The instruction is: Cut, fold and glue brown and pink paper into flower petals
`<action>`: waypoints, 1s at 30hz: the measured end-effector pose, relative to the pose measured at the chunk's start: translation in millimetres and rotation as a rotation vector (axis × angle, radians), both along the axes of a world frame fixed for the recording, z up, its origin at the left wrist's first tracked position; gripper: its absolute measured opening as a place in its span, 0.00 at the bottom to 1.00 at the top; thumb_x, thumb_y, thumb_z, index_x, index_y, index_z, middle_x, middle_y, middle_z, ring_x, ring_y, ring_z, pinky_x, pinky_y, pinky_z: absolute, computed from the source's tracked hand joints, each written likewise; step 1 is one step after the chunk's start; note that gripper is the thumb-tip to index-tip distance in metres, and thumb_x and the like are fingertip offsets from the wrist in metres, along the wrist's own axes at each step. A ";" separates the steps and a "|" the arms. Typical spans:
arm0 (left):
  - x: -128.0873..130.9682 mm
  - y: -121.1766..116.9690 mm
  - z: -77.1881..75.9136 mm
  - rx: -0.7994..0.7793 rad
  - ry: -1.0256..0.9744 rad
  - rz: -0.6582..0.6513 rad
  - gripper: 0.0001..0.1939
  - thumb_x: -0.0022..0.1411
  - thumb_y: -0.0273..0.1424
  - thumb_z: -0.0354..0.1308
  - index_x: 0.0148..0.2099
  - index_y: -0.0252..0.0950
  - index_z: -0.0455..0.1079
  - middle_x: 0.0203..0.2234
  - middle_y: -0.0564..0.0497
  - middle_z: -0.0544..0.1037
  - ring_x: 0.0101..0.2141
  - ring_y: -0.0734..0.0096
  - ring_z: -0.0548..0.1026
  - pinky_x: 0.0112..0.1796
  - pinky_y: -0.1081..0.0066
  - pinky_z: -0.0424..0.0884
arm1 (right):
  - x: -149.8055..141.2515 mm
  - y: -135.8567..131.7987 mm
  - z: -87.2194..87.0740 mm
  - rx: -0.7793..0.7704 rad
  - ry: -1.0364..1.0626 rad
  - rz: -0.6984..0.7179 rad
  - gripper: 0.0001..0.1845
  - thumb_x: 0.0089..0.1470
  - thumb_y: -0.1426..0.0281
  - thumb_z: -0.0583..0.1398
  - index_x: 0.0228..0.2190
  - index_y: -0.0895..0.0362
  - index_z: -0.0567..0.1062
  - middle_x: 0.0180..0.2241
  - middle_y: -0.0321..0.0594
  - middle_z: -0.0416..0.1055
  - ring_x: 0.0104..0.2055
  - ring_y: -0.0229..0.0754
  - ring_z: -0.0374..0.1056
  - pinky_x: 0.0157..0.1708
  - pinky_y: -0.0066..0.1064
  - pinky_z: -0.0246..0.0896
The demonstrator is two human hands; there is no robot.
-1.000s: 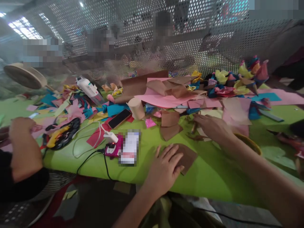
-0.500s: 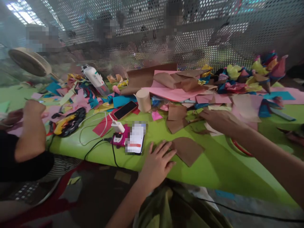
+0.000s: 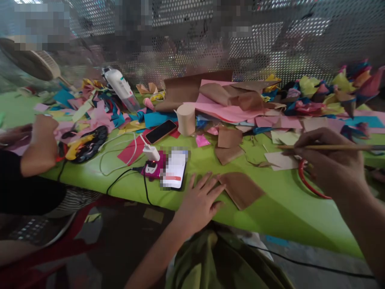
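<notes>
Fingers spread, my left hand [image 3: 202, 200] lies flat on the green table, its fingertips at the left edge of a brown paper piece [image 3: 242, 190] with a curved top. My right hand [image 3: 331, 160] is raised over the table on the right, its fingers closed around a thin, pencil-like wooden stick [image 3: 349, 147]. The stick lies level, its tip pointing left. Below that hand are red-handled scissors [image 3: 308, 182], partly covered by it, and a cream paper scrap [image 3: 281, 160]. Two smaller brown paper pieces [image 3: 230, 137] overlap farther back.
A lit phone [image 3: 173, 170] rests beside a magenta power strip [image 3: 155, 170] with cables. Behind are a dark phone [image 3: 161, 131], a paper roll [image 3: 186, 120], a white bottle [image 3: 120, 88] and heaped coloured paper. At left, another person's arm [image 3: 42, 140] reaches over the table.
My right hand has moved right and up off the table, lifting the wooden stick from beside the brown pieces. My left hand stays by the curved paper. The view has shifted slightly.
</notes>
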State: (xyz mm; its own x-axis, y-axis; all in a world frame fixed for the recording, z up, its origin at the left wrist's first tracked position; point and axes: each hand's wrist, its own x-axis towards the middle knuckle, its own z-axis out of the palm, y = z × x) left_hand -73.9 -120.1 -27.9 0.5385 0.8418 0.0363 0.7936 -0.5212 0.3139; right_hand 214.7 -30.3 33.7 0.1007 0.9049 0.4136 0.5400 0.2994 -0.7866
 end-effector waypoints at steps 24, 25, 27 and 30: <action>3.3 -3.0 -4.1 0.093 -0.018 0.013 0.17 0.73 0.40 0.51 0.60 0.47 0.69 0.63 0.51 0.71 0.67 0.57 0.60 0.64 0.41 0.54 | -62.6 -26.6 -61.2 -0.625 0.363 0.351 0.20 0.51 0.49 0.66 0.28 0.53 0.74 0.19 0.36 0.73 0.20 0.38 0.66 0.19 0.26 0.56; 3.5 -3.1 -4.5 0.093 -0.029 0.018 0.16 0.73 0.40 0.51 0.59 0.47 0.70 0.63 0.51 0.71 0.67 0.58 0.60 0.64 0.42 0.54 | -62.7 -27.0 -60.9 -0.613 0.347 0.352 0.21 0.51 0.49 0.66 0.28 0.53 0.73 0.19 0.36 0.73 0.20 0.38 0.66 0.19 0.27 0.57; 3.9 -3.1 -5.4 0.088 -0.046 0.028 0.15 0.73 0.39 0.51 0.58 0.47 0.70 0.63 0.51 0.71 0.67 0.58 0.60 0.64 0.42 0.54 | -62.2 -26.9 -60.3 -0.587 0.323 0.353 0.21 0.52 0.48 0.65 0.27 0.53 0.73 0.18 0.36 0.73 0.20 0.39 0.67 0.19 0.27 0.59; 4.5 -2.2 -6.5 0.071 -0.059 0.042 0.16 0.74 0.38 0.51 0.59 0.46 0.69 0.63 0.51 0.71 0.66 0.59 0.62 0.65 0.43 0.53 | -57.1 -27.3 -59.2 -0.531 0.286 0.379 0.22 0.56 0.47 0.61 0.30 0.53 0.76 0.21 0.37 0.75 0.21 0.40 0.70 0.20 0.29 0.63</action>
State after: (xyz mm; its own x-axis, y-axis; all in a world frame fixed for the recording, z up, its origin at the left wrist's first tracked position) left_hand -69.5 -122.3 -34.4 0.4976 0.8580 0.1275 0.7965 -0.5102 0.3245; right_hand 157.6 -57.6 -25.5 -0.2224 0.9709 -0.0888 0.2250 -0.0375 -0.9736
